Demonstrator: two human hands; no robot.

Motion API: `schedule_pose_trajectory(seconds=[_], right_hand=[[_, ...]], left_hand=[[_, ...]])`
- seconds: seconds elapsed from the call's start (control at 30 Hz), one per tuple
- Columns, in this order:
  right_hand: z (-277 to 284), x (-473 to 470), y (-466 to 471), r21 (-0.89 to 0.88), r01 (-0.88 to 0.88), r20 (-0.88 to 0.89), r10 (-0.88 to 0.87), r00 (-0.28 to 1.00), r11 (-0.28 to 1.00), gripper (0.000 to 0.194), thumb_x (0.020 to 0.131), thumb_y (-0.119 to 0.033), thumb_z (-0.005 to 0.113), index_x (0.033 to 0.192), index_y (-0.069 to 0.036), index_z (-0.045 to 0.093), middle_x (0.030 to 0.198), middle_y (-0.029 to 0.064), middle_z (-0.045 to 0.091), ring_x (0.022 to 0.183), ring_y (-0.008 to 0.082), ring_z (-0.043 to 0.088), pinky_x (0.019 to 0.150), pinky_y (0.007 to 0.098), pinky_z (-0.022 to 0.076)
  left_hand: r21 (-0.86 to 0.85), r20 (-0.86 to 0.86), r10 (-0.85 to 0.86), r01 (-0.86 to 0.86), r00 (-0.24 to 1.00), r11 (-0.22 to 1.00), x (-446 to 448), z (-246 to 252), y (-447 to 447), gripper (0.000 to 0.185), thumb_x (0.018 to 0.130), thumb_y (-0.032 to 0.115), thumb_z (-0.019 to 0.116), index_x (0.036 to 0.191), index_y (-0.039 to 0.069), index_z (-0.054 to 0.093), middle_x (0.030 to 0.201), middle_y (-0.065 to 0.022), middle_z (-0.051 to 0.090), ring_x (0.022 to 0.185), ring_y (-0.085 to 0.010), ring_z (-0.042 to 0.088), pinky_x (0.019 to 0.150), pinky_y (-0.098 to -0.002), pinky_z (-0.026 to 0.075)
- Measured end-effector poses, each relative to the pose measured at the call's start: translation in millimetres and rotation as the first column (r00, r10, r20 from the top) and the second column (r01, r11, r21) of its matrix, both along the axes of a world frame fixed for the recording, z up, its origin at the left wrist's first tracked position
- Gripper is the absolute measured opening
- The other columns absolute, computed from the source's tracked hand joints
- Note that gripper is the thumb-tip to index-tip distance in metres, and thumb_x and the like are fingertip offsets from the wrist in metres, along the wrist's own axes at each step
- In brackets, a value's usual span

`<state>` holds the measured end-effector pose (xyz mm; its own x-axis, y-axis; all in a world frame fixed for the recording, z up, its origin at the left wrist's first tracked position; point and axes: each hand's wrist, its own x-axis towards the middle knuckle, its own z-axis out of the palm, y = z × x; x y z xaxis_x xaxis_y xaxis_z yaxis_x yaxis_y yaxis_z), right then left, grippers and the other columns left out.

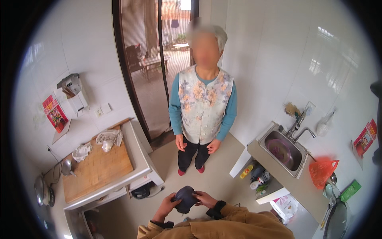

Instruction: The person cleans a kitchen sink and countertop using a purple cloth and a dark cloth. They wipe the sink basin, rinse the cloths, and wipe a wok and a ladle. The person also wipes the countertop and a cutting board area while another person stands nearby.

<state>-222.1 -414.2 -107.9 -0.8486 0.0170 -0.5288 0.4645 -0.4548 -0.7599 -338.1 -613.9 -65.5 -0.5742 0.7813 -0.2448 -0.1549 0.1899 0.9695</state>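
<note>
A dark, soft cloth item (185,199), which looks like a cap, is held low in front of my body. My left hand (167,206) grips its left edge, with the thumb on top. On its right edge my right hand (206,199) has hold of it, fingers bent around the rim. Both of my wrists show dark cuffs below tan sleeves. Facing me stands a person (206,101) in a floral vest with teal sleeves, hands hanging apart from mine.
To the left, a wooden board (101,167) bears cloths and a metal ladle. A steel sink (280,149) with a purplish basin is set in the right counter, near a red plastic bag (322,173). Bottles stand beneath that counter. Behind the person is a screened doorway (164,74).
</note>
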Motion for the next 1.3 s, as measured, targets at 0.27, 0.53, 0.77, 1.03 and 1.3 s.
schedule_pose_trajectory(seconds=[0.27,0.53,0.77,1.03,1.3], right_hand=[[20.6,-10.9,-11.2,0.043,0.04,-0.098,-0.035,0.995,0.998,0.032,0.087,-0.03,0.063,0.104,-0.005,0.052,0.082,-0.002,0.053,0.066,0.0051,0.049,0.056,0.0202,0.0413],[13.7,-19.0,-14.0,0.199,0.058,-0.147,-0.028,0.989,0.978,0.026,0.086,-0.029,0.063,0.096,-0.006,0.055,0.08,-0.0012,0.056,0.066,0.0061,0.052,0.058,0.022,0.0438],[14.0,-16.4,-12.3,0.223,0.087,-0.1,-0.066,0.993,0.971,0.034,0.081,-0.035,0.068,0.095,-0.005,0.058,0.079,0.0009,0.057,0.069,0.0086,0.052,0.057,0.0236,0.0414],[9.5,48.1,6.6,0.276,0.316,-0.126,-0.292,0.948,0.908,0.022,0.08,-0.023,0.069,0.091,-0.007,0.06,0.077,0.0008,0.06,0.071,0.0086,0.055,0.059,0.025,0.0472],[15.5,156.9,59.6,0.156,0.587,-0.145,-0.569,0.81,0.795,0.009,0.085,-0.016,0.059,0.09,-0.01,0.056,0.083,-0.0043,0.054,0.074,0.0055,0.048,0.069,0.0228,0.0418]], left_hand=[[-0.27,-0.229,0.044,-0.107,0.972,0.957,-23.6,-51.9,-28.6,0.03,0.077,0.022,0.071,0.098,0.003,0.061,0.077,-0.0088,0.065,0.068,-0.0148,0.06,0.063,-0.0293,0.047],[-0.312,-0.619,-0.185,-0.023,0.763,0.95,-42.7,-74.6,-38.4,0.026,0.095,0.021,0.038,0.095,0.004,0.057,0.086,-0.0216,0.06,0.082,-0.0417,0.057,0.067,-0.047,0.045],[-0.069,-0.484,0.207,-0.273,0.85,0.96,-63.6,-78.4,-18.4,0.03,0.095,0.023,0.046,0.097,-0.005,0.055,0.09,-0.0282,0.058,0.09,-0.0401,0.058,0.082,-0.0398,0.045],[-0.114,0.146,-0.004,0.021,0.989,0.993,-51.8,-48.5,46.8,0.039,0.094,0.022,0.05,0.124,-0.002,0.045,0.116,-0.0101,0.052,0.112,-0.0163,0.046,0.095,-0.0258,0.034],[-0.243,0.17,-0.445,0.475,0.879,0.846,10.1,-40.6,139.4,0.02,0.092,0.016,0.052,0.11,0.009,0.052,0.09,-0.0013,0.058,0.078,-0.007,0.056,0.066,-0.0228,0.049]])
